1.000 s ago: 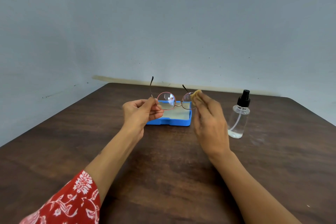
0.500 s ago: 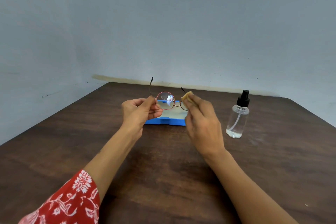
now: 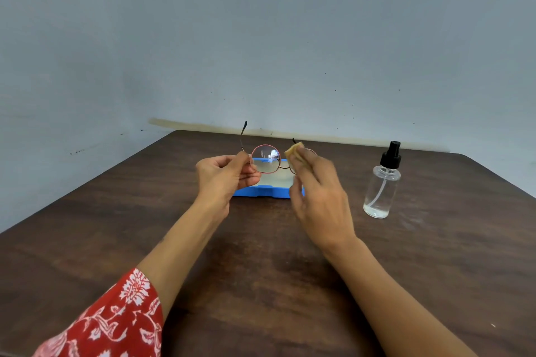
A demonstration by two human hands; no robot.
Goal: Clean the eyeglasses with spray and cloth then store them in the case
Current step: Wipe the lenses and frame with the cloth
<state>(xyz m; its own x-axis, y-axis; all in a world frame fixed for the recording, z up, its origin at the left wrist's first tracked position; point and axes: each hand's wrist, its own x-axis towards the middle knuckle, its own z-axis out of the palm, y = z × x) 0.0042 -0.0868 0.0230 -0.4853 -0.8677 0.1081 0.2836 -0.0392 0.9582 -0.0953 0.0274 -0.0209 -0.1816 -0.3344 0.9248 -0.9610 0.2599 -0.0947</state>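
Left hand [image 3: 224, 172] pinches the glasses [image 3: 265, 159] above the open blue case [image 3: 262, 191]; right hand [image 3: 317, 194] presses a cloth [image 3: 293, 152] on one lens, apparently mid-wipe. Bottle [image 3: 382, 185] stands aside. Storing remains.

Single head-worn view, forward and down, close over table [image 3: 261, 269].

Red white-floral sleeve [image 3: 116, 319] on left arm; right arm bare.

eyeglasses [image 3: 265, 159]: round, red-rimmed, being held up by left hand [image 3: 224, 175] | cloth [image 3: 293, 152]: tan, being pressed against 1 lens by right hand [image 3: 319, 197] | case [image 3: 262, 191]: blue, lying open beyond both hands | spray bottle [image 3: 382, 182]: clear, standing right of right hand
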